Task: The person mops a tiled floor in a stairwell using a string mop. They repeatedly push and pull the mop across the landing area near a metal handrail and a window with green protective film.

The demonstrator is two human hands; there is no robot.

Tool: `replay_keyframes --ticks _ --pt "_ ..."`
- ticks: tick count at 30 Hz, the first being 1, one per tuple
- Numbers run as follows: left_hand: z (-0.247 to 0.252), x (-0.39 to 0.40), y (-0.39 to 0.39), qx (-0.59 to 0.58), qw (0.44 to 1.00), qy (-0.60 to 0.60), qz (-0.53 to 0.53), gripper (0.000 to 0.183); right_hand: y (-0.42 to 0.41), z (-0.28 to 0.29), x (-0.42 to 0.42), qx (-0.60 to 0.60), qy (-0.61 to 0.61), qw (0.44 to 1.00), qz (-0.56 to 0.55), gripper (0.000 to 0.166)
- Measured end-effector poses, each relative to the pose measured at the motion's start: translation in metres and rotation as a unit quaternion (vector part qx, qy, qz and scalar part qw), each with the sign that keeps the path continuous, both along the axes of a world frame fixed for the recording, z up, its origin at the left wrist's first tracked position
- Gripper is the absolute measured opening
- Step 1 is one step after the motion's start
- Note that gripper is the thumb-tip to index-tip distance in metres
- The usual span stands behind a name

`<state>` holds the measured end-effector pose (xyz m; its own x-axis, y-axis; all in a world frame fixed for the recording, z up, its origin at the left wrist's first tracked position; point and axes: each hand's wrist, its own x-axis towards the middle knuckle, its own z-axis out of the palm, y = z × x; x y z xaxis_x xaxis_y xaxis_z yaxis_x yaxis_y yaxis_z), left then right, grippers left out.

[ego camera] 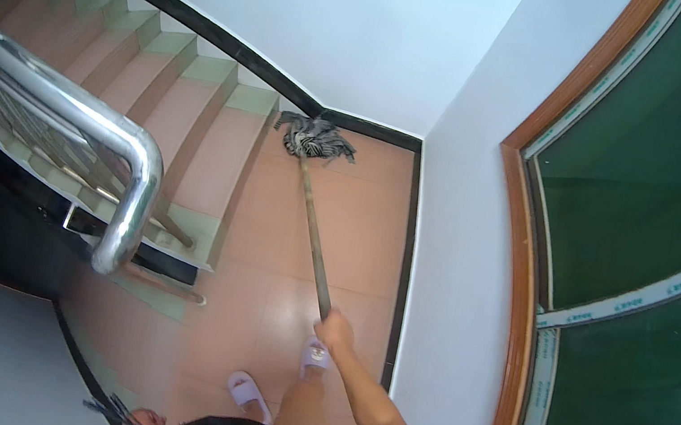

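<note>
My right hand (335, 332) grips the upper end of a mop's wooden handle (314, 232). The handle runs forward and a little left to the mop head (314, 138), made of grey and black striped cloth strips. The mop head lies on the tiled floor in the corner, between the lowest stair and the black skirting. At the bottom edge, my left hand (145, 422) hangs by my left side, its fingers looking curled. Thin dark cords (120, 413) cross in front of it, and whether it holds anything cannot be made out.
Pink stairs (161, 87) with green edges rise to the left. A shiny metal handrail (142, 154) curves out beside them. To the right are a white wall (464, 248) and a wood-framed green window or door (615, 397). My feet in lilac slippers (246, 391) stand on the tiles.
</note>
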<state>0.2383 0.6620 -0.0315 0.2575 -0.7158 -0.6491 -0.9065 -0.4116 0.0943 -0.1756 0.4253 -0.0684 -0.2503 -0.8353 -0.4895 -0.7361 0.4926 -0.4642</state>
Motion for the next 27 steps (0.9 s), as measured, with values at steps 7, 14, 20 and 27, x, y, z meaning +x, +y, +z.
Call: replay_keyframes --ticks 7,14,20,27 --pt "-0.002 -0.021 -0.072 -0.009 0.987 0.038 -0.153 0.033 0.299 0.125 -0.078 0.094 0.117 0.987 0.057 0.045" --pt "-0.015 -0.048 -0.099 -0.035 0.958 0.115 -0.259 0.036 0.426 0.262 -0.029 0.209 0.017 0.962 -0.178 0.036" --pt "-0.019 -0.024 -0.088 -0.044 0.967 0.095 -0.232 0.033 0.419 0.222 -0.038 0.128 -0.09 0.963 -0.218 0.04" --pt "0.009 -0.008 -0.051 -0.041 0.993 0.033 -0.107 0.034 0.238 0.114 -0.056 0.122 -0.355 0.862 -0.34 0.005"
